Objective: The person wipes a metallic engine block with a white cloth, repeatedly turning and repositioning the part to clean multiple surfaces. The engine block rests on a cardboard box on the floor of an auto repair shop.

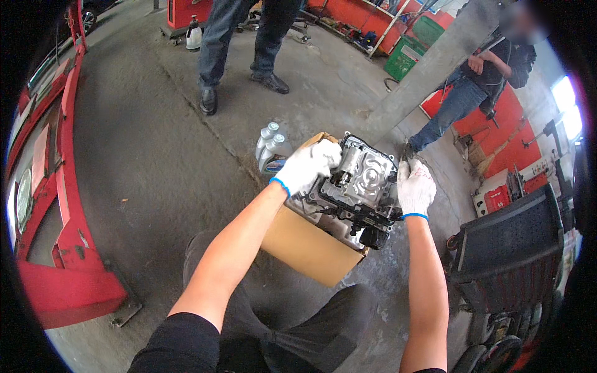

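Observation:
A silvery metal transmission valve body (371,177) with a black frame and black connectors is held between my two hands, tilted above an opened cardboard box (311,245). My left hand (311,165), in a white glove with a blue cuff, is closed on its left edge. On the opposite edge my right hand (415,188), gloved the same way, has its fingers wrapped round the side; the fingertips are partly hidden. Other metal parts show beneath the unit, and I cannot tell whether they belong to it.
Grey plastic bottles (270,146) stand just behind the box. Two people stand beyond, one (245,43) ahead and one (479,74) by a grey post (429,62). A red lift frame (68,267) is at left, a black cart (507,248) at right.

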`<action>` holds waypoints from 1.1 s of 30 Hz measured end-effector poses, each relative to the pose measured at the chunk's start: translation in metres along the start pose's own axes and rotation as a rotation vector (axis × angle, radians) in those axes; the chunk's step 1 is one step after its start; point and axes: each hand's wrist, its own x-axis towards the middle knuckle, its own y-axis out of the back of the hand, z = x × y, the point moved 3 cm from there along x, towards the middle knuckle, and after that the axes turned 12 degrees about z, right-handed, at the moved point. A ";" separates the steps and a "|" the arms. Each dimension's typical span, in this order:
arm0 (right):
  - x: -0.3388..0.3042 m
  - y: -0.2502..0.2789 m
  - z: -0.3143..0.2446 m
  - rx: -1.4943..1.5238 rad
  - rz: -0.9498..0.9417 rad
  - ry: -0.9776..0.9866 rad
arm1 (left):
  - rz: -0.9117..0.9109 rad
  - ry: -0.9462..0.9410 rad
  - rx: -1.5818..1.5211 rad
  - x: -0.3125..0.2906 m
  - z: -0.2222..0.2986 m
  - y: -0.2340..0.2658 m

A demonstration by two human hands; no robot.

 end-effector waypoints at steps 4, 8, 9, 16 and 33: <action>-0.002 -0.002 0.000 -0.022 0.032 0.009 | 0.160 -0.037 0.066 0.008 -0.010 0.022; 0.001 -0.002 -0.017 0.000 -0.025 -0.004 | 0.248 -0.211 0.888 -0.002 -0.038 0.017; -0.001 -0.001 -0.007 -0.017 -0.014 -0.007 | 0.230 -0.217 0.870 -0.006 -0.023 0.004; 0.001 0.001 0.004 -0.038 0.035 0.013 | 0.340 0.182 -0.180 -0.045 0.016 0.021; -0.006 -0.013 0.016 0.195 0.045 -0.029 | 0.494 0.387 -0.033 -0.124 -0.040 0.084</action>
